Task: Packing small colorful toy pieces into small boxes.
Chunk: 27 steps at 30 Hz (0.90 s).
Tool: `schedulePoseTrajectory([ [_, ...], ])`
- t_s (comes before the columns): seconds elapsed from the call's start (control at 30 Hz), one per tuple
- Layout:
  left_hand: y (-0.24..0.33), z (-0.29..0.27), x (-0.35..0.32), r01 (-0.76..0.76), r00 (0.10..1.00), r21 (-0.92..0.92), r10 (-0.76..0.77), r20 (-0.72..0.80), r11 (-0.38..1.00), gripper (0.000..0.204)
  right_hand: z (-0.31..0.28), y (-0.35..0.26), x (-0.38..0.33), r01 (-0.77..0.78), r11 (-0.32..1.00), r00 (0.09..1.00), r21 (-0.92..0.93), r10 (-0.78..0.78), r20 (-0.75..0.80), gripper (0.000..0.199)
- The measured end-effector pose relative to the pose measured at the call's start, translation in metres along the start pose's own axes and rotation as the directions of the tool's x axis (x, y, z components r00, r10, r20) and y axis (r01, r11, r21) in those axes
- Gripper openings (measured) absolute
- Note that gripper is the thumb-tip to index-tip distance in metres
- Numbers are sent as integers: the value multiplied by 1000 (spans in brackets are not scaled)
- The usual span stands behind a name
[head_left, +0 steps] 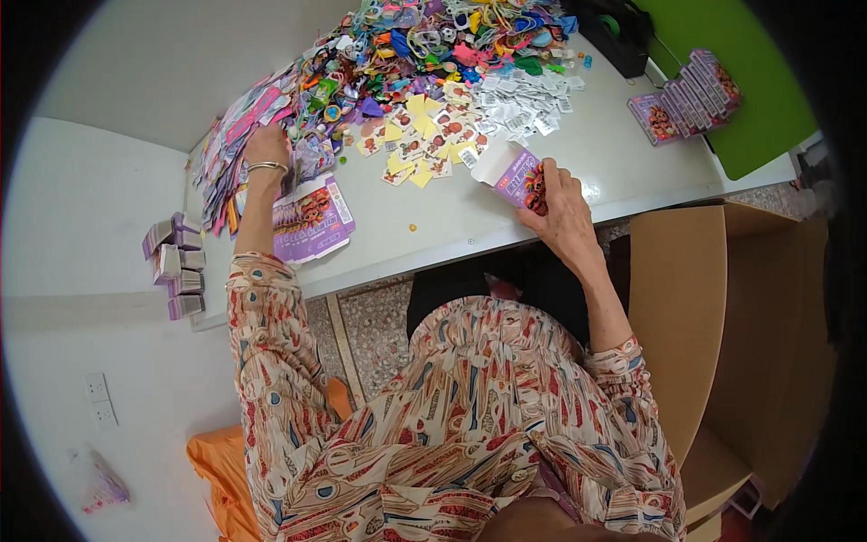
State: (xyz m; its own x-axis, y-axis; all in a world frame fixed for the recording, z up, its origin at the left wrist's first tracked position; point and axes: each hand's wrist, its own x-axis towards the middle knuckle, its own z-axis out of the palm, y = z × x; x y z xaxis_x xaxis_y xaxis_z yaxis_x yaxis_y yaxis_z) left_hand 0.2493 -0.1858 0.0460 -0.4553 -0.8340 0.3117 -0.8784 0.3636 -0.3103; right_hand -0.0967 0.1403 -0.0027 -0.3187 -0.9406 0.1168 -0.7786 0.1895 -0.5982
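My right hand (564, 212) grips a small purple carton (519, 181) near the table's front edge. Its white end flap stands open toward the left, and a colourful cartoon picture covers its front. Over at the left, my left hand (267, 147) reaches down onto a heap of flat pink and purple packets (237, 135); its fingers are mostly hidden. Below that wrist lie flattened purple cartons (314, 221). Between the hands, a spread of small cartoon cards and yellow slips (424, 135) covers the table, beside a pile of white printed slips (524, 101).
A large mound of small colourful toys (424, 41) fills the table's far side. Several purple boxes (695, 99) stand in a row at the right, by a green board (768, 108). More boxes (178, 262) are stacked at the left edge. A big cardboard box (677, 307) stands at right.
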Motion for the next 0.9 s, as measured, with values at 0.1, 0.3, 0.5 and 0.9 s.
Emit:
schedulePoseTrajectory([
  [0.1,-12,-15,7,0,996,2,0,-87,1000,13,-1,-2,0,17,1000,1000,-5,-17,-3,71],
  [0.3,54,-63,-9,-87,988,-736,-38,-152,671,18,6,-16,6,28,1000,1000,-8,-28,-7,65],
  [0.5,171,-83,-66,-19,990,-998,-138,-28,66,14,15,-30,10,59,998,998,15,-60,32,54],
  [0.9,225,-87,-119,-225,970,-924,-20,-243,308,11,11,-36,0,94,995,996,33,-94,6,56],
])
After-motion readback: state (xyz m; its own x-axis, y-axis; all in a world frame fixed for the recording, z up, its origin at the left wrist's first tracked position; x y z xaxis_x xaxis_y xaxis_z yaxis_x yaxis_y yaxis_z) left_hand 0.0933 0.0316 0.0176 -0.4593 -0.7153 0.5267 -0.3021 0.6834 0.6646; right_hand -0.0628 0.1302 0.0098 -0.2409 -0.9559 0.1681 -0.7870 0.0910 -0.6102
